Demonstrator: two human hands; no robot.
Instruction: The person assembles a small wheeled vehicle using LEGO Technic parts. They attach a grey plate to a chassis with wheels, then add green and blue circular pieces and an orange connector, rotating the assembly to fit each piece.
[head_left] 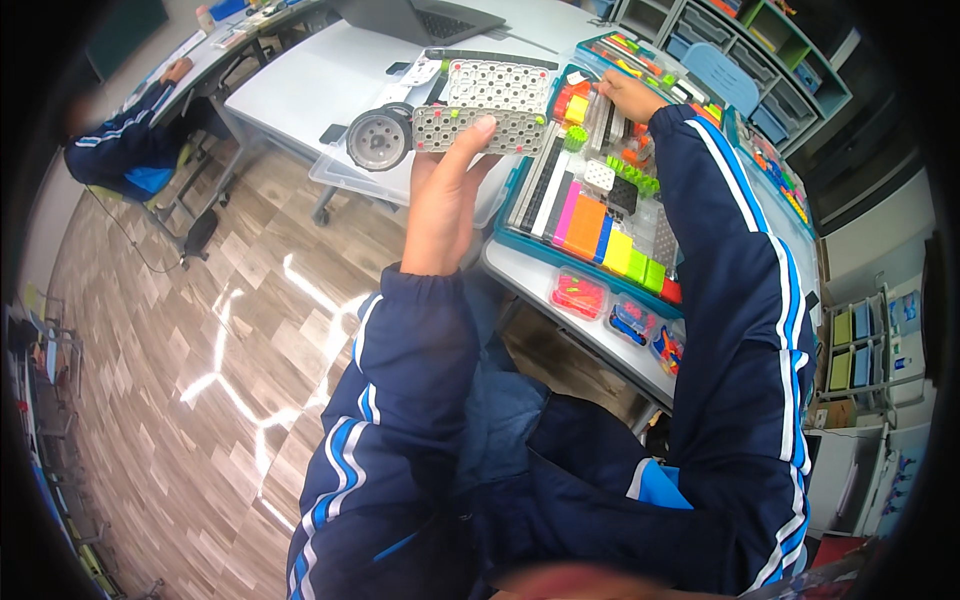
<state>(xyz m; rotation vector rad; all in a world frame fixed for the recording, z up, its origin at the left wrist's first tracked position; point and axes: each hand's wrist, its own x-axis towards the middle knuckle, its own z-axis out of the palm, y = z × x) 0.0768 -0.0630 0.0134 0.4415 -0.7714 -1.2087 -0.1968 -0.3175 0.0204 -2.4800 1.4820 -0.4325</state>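
1. Above the wood-patterned floor (170,330), just off the near edge of the tabletop (520,265), the left hand (445,200) held up a built model (470,112): grey perforated plates with a grey wheel (380,137) at its left end.
2. The left hand was closed on the model from below, thumb tip pressed against the lower plate's front face, the other fingers hidden behind it.
3. The model's long axis ran left to right across the view, wheel toward the person's left, plates reaching right toward the parts tray (600,200).
4. The right hand (630,95) lay further away and to the right, down among the coloured pieces at the far end of the teal-rimmed parts tray. Whether it pinched a piece or only rested there I cannot tell; its fingers were buried in the parts.
5. The model's right end lay just beside that right hand, slightly left of it and nearer the person; the left hand was the one bearing the model.
6. Small clear boxes (610,310) of red and blue bits sat on the tabletop's near edge.
7. A laptop (420,18) stood beyond, cut off at the top. Another person (125,135) sat at a far desk, partly blurred.
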